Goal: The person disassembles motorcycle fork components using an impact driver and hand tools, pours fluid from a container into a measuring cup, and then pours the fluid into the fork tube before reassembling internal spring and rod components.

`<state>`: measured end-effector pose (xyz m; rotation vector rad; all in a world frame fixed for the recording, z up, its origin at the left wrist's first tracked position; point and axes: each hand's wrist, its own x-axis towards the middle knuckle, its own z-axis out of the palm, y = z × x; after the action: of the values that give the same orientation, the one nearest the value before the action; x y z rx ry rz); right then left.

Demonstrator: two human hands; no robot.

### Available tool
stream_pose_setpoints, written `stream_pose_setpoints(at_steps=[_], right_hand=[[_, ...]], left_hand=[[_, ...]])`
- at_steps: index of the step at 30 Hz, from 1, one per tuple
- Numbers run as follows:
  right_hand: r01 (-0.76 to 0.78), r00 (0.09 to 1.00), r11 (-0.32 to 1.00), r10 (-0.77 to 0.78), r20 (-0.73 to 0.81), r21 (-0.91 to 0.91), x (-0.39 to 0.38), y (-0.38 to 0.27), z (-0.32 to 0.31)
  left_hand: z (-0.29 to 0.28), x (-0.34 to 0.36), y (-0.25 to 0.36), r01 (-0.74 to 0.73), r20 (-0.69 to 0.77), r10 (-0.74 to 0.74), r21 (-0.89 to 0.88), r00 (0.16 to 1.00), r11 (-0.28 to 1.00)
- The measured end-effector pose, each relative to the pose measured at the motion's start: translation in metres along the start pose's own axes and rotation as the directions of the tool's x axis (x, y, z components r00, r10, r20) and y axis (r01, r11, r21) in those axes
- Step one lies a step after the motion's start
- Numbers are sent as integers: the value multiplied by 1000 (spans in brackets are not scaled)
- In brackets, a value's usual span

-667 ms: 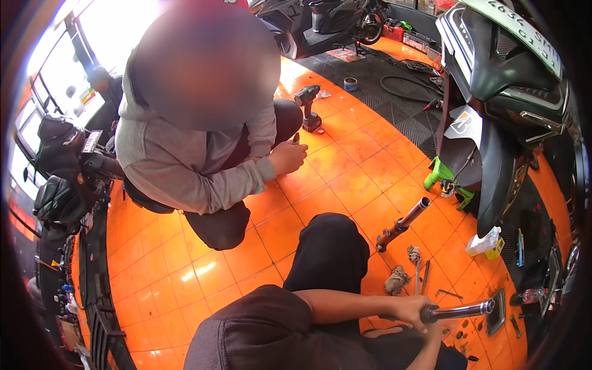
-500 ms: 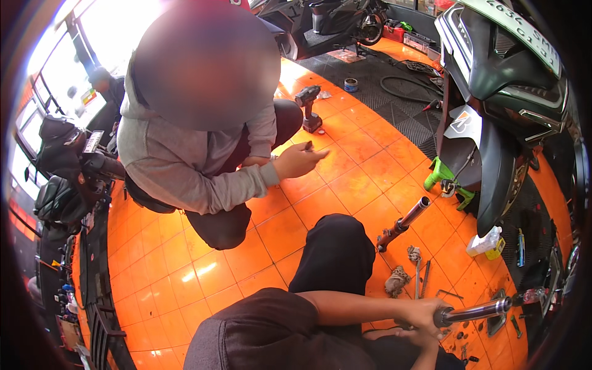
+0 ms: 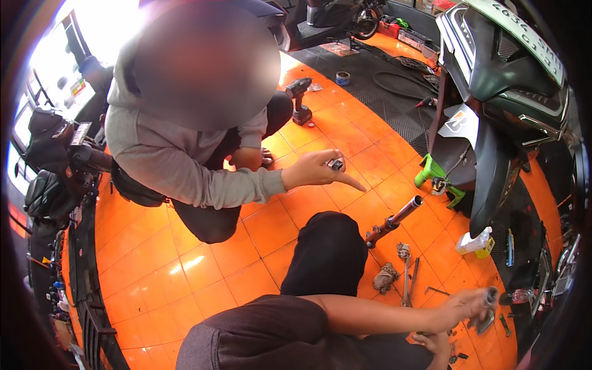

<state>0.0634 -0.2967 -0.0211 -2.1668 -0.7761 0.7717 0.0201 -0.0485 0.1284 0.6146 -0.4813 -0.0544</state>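
Slightly blurred, my left hand (image 3: 459, 310) wraps round the upper part of a chrome fork tube, near its open end (image 3: 490, 296). Lower down, my right hand (image 3: 435, 346) has its fingers curled; what lies in them is hidden behind my left forearm and leg. A second fork leg (image 3: 393, 223) stands tilted on the orange floor beyond my knee. Beside it lie a crumpled rag (image 3: 386, 279) and a long thin metal rod (image 3: 415, 277). Across from me, a crouching co-worker's hand (image 3: 317, 171) holds a small dark cylindrical part (image 3: 335, 164), index finger stretched out.
At right stands a motorcycle tail (image 3: 512, 80) above a green stand (image 3: 428, 172), with a white-and-yellow bottle (image 3: 475, 242) below it. A cordless power tool (image 3: 300, 102) and a tape roll (image 3: 343, 78) stand farther off. Another motorcycle (image 3: 68, 154) is at left.
My left hand has moved along the fork tube toward its open end, covering most of the chrome. The co-worker's hand has come closer, and the small part in it now shows.
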Motion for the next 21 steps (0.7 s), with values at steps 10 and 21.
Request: stream_pose_setpoints(at_steps=[10,21], right_hand=[[-683,728,654,644,-235,-324,-44,-48,-78],[-621,767,508,552,-328,-597,-60,-138,-95]], left_hand=[[-44,-12,6,-243,-507,123,-176,853,954],[-211,-81,-140,-197,-713,-697,-695,71,691]])
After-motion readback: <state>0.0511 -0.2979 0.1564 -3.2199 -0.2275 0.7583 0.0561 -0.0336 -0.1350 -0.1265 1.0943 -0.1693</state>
